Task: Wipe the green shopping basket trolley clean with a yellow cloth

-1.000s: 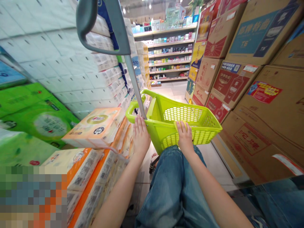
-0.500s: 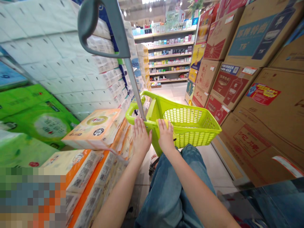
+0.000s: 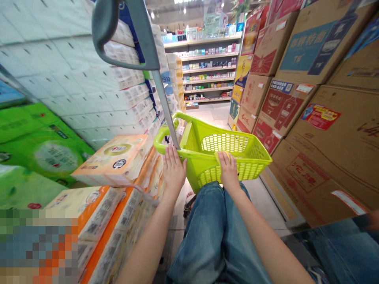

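A lime-green shopping basket (image 3: 192, 165) with a perforated side stands in front of my knees. A grey pull handle (image 3: 154, 43) on a metal pole rises from its near left end. My left hand (image 3: 174, 169) lies against the basket's end beside the pole's base, fingers stretched out. On the near long rim, my right hand (image 3: 229, 171) presses a yellow cloth (image 3: 217, 157). Only small edges of the cloth show around the fingers, so its full shape is hidden.
Wrapped tissue packs (image 3: 118, 157) are piled close on the left, below a wall of white packs (image 3: 74, 79). Stacked cardboard cartons (image 3: 319, 154) line the right. Shelves of small goods (image 3: 210, 63) stand at the aisle's far end. Jeans-clad legs (image 3: 204, 232) are below the basket.
My right hand has slid rightward along the basket's near rim with the yellow cloth, away from the pole. My left hand stays at the basket's end. The view has shifted slightly.
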Available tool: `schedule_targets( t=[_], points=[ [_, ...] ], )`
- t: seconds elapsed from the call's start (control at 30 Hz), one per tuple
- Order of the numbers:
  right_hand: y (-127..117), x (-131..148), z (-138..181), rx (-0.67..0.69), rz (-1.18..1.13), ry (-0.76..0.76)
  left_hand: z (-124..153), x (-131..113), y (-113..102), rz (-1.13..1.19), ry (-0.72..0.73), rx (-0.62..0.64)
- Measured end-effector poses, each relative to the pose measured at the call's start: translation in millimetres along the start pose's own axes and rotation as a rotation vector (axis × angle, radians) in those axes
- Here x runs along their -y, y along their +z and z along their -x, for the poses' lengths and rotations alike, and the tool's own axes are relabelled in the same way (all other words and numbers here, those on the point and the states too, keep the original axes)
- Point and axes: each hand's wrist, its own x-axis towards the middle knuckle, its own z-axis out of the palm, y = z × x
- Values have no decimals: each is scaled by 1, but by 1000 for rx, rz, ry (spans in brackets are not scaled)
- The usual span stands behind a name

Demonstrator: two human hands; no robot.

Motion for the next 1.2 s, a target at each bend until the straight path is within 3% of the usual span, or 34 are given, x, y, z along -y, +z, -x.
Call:
schedule_targets(
  t=[0.13,0.23,0.37,0.57,0.67,0.83,1.07,1.2],
  points=[
    [4,-43,12,-43,80,69,0,0,1,25,-6,-16],
    [6,-42,11,-51,77,144,1,0,2,35,-1,-26],
    [5,10,-5,19,-1,230,1,1,3,30,11,-38],
    [-7,129,-39,85,-174,76,1,4,2,12,15,-32],
    [-13,151,-46,66,-220,21,1,5,0,-1,20,-17],
    [-11,116,-34,49,-189,-90,2,5,0,-6,44,-38],
    [-1,23,-3,22,24,11,2,5,0,-9,49,-32],
    [0,-6,6,12,100,54,2,4,-1,19,40,-30]
  ],
)
